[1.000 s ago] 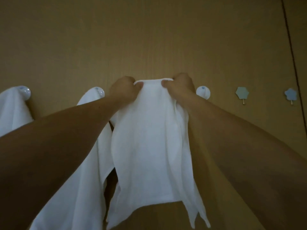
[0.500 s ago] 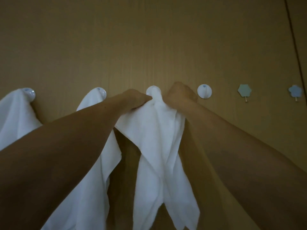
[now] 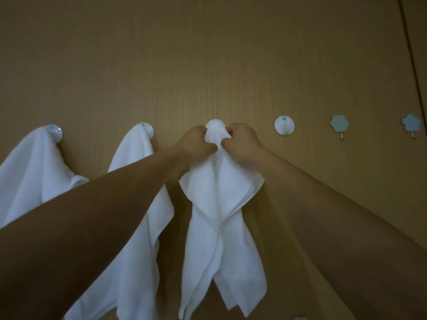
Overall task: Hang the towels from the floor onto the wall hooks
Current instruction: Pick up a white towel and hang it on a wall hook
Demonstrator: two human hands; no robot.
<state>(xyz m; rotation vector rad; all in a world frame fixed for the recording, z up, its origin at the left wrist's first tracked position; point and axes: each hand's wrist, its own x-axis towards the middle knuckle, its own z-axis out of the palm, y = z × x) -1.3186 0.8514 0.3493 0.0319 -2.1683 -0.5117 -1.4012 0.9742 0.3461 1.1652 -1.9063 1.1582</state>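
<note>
Both hands are up at the wall, dead centre of the view, and they have the third white towel point(image 3: 217, 218) between them. The left hand point(image 3: 196, 146) clenches the cloth from the 9 o'clock side of the bunched top, fingers closed into the fabric. The right hand point(image 3: 242, 142) grasps it from the 3 o'clock side, its fingers point(image 3: 228, 130) curled in tight just under the crown of the bundle. That crown is draped over a hook that the towel hides completely; from there the cloth falls in long folds toward 6 o'clock, touching the wood-grain wall point(image 3: 208, 54).

Out at 9 o'clock, the far-left towel point(image 3: 30, 176) hangs from a round white hook point(image 3: 55, 131), with only the hook's upper edge showing. Between that one and the hands, a second towel point(image 3: 143, 204) hangs from another round white hook point(image 3: 147, 129), its lower half crossed by the person's left forearm.

Swing to 3 o'clock: a bare round white hook point(image 3: 284, 125) sits just beside the right hand, then a pale blue hexagon hook point(image 3: 339, 124), then a pale blue flower-shaped hook point(image 3: 411, 125) near the frame edge, each carrying nothing. A dark vertical seam point(image 3: 409, 42) runs down the wall at 2 o'clock.
</note>
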